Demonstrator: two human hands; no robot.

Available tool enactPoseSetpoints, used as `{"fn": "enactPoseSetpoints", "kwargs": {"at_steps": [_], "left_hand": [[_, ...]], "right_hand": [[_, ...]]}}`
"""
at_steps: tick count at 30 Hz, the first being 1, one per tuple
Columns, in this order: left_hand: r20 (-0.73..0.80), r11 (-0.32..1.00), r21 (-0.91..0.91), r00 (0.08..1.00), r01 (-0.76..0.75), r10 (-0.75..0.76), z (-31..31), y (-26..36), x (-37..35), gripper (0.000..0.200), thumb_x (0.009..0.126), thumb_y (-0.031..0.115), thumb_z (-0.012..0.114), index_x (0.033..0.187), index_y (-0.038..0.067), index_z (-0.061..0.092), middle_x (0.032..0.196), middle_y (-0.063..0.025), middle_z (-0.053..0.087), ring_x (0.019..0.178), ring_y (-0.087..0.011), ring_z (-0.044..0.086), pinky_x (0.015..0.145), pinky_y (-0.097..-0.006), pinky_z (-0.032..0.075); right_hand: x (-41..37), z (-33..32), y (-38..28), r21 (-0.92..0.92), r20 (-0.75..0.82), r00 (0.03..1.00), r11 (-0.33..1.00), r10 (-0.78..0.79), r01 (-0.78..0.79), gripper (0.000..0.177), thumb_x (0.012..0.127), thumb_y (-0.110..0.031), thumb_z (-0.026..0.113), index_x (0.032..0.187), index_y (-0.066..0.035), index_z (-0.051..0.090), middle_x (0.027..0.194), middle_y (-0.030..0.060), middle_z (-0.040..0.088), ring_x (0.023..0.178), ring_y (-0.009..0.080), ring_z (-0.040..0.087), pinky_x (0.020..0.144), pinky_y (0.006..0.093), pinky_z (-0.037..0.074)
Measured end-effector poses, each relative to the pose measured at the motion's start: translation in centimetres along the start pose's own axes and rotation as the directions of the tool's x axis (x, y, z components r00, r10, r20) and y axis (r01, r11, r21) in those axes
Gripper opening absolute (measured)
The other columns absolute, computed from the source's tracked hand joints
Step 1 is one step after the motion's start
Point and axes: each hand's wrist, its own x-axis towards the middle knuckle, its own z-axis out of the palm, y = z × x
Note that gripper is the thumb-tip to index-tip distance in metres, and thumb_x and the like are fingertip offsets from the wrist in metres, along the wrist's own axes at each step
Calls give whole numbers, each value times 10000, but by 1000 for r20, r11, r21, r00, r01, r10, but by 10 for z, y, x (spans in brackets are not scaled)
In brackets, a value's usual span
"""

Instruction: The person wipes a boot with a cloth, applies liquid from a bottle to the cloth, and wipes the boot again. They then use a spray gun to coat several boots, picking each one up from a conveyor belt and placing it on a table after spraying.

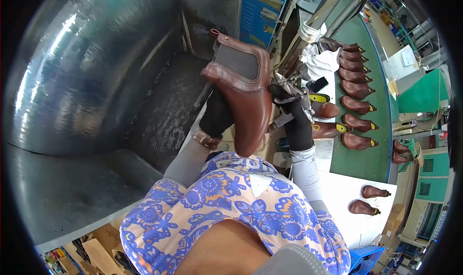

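Note:
A brown leather ankle boot with a dark elastic side panel hangs toe-down in front of my chest. My left hand, in a black glove, is closed on the boot from behind; its fingers are mostly hidden by the leather. Just right of the boot, my right hand, also black-gloved, is wrapped round a metal spray gun. The gun's front end lies close to the boot's side.
At the left is a dark metal spray booth with a shiny curved wall. Several brown boots line the green conveyor at the right. A white cloth and a phone lie near my right hand. Two boots rest on a white board.

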Motion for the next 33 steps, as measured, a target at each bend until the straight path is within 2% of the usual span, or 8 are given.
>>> {"fn": "enactPoseSetpoints", "kwargs": {"at_steps": [2, 5, 10, 13, 15, 18, 24, 33], "left_hand": [[-300, 898, -126, 879, -422, 371, 9, -42, 16, 771, 826, 676, 476, 1276, 52, 425, 1239, -118, 510, 1153, -219, 466, 953, -334, 390], [-3, 973, -229, 1000, 2, -2, -25, -34, -10, 675, 861, 616, 459, 1252, 66, 445, 1214, -103, 519, 1128, -208, 476, 942, -319, 398], [102, 956, -290, 995, 28, 1, -67, -18, -5, 520, 919, 516, 431, 1211, 88, 478, 1173, -77, 534, 1087, -189, 494, 925, -295, 411], [195, 946, -313, 969, -87, 153, -113, 13, 40, 432, 954, 457, 414, 1187, 102, 498, 1148, -62, 543, 1062, -178, 505, 915, -280, 419], [317, 941, -293, 911, -172, 265, -161, 45, 81, 378, 978, 417, 402, 1170, 111, 511, 1131, -52, 549, 1045, -170, 512, 908, -270, 424], [-138, 908, -67, 905, -413, 402, -63, 117, 45, 342, 980, 415, 392, 1098, 122, 523, 1097, -41, 556, 1015, -197, 529, 892, -316, 444], [-63, 849, 17, 847, -527, 527, -103, 141, 64, 448, 985, 392, 388, 1328, 105, 401, 1243, -101, 516, 1104, -256, 517, 965, -407, 430], [62, 838, -50, 836, -543, 545, -78, 147, 63, 459, 997, 411, 337, 1375, 150, 339, 1283, -76, 481, 1134, -218, 495, 978, -379, 410]], "right_hand": [[1, -3, 10, 20, 62, 998, 1000, 6, -7, 496, 904, -342, 515, 1283, -24, 507, 1237, 99, 561, 1152, 202, 511, 1009, 334, 355], [1, -6, 33, -104, 1, 997, 991, 83, -83, 432, 893, -276, 549, 1254, -39, 534, 1190, 84, 587, 1118, 176, 524, 971, 316, 380], [-7, -4, 28, -263, -276, 959, 955, 62, -137, 283, 902, -230, 576, 1123, -52, 573, 747, -21, 553, 603, 52, 490, 514, 200, 395], [-19, -21, 19, -180, -378, 920, 967, 103, -182, 244, 905, -229, 558, 1073, -55, 589, 746, -4, 563, 637, 87, 519, 564, 227, 422], [-26, -55, 48, -580, -248, 928, 810, -279, 89, 225, 889, -179, 497, 1015, -13, 582, 828, 78, 653, 728, 206, 605, 661, 319, 465], [-44, -19, 18, -458, -181, 979, 889, -92, -1, 210, 853, -119, 452, 976, -5, 578, 818, 100, 655, 771, 205, 616, 708, 328, 461], [-36, 11, 8, -410, 122, 986, 898, -118, 158, 176, 855, -167, 568, 934, -10, 582, 827, 89, 634, 770, 176, 600, 712, 316, 454], [-33, 9, 3, -412, -60, 984, 902, -168, 129, 380, 914, -358, 502, 1036, -2, 554, 910, 78, 627, 754, 127, 582, 652, 256, 455]]}}
